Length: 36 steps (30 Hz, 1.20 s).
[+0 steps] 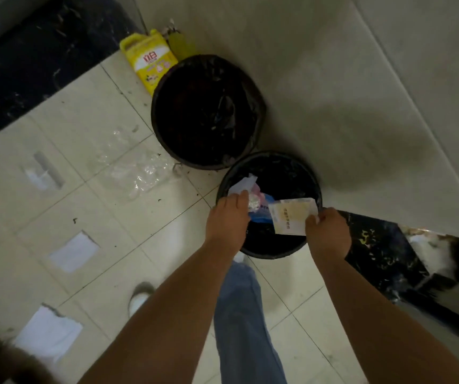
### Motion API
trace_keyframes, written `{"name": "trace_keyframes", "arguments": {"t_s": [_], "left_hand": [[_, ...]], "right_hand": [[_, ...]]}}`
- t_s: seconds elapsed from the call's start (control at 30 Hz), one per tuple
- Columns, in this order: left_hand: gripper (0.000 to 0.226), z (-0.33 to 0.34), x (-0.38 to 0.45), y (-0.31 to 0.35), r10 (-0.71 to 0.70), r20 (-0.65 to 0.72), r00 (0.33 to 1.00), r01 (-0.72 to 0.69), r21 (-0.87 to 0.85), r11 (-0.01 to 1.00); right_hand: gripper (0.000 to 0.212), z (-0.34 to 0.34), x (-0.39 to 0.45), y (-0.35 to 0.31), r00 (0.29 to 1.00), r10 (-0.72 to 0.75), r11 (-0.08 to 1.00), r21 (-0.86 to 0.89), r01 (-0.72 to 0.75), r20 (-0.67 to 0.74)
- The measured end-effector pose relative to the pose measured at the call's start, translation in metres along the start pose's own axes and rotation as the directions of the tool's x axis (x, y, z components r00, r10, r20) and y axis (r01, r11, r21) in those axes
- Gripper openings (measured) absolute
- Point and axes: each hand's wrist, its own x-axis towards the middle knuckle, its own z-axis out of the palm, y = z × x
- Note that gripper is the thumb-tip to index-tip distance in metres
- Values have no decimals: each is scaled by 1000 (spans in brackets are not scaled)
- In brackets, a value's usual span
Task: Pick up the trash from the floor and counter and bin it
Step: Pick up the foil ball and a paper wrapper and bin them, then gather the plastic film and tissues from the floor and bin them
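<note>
Two round black bins stand on the tiled floor by the wall: a small near bin [292,170] and a larger far bin [184,106]. Both my hands hover over the near bin. My left hand [227,217] is shut on a bunch of wrappers [253,198], white, pink and blue. My right hand [328,231] pinches a pale yellow packet [292,214] by its corner above the bin's opening. On the floor lie clear plastic wrap [137,167], a clear packet [42,173] and two white paper pieces [74,252], [48,332].
A yellow detergent jug [148,62] and a greenish bottle [179,44] stand behind the far bin against the wall. A dark marble ledge [383,245] juts out at the right. A dark marble strip [29,65] lies upper left. My legs and shoes are below my arms.
</note>
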Motion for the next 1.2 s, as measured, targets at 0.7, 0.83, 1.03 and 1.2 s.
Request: {"name": "trace_keyframes", "arguments": {"t_s": [0.7,0.83,1.03,1.2], "left_hand": [[58,-31,-89,-170,-638,149,756,626,121,770],[60,-32,-121,-241,-709,205,674,712,74,698],[59,-34,-117,-342,-696,215,685,717,-26,697],[59,-8,-69,-396,-634,206,745,662,-112,741]], "right_hand": [[58,72,-62,-164,565,-706,536,-200,820,428],[53,110,-90,-218,521,-655,417,-313,853,547],[50,179,-115,-284,618,-517,427,-448,786,592],[47,243,-91,-307,759,-339,633,-462,621,556]]}}
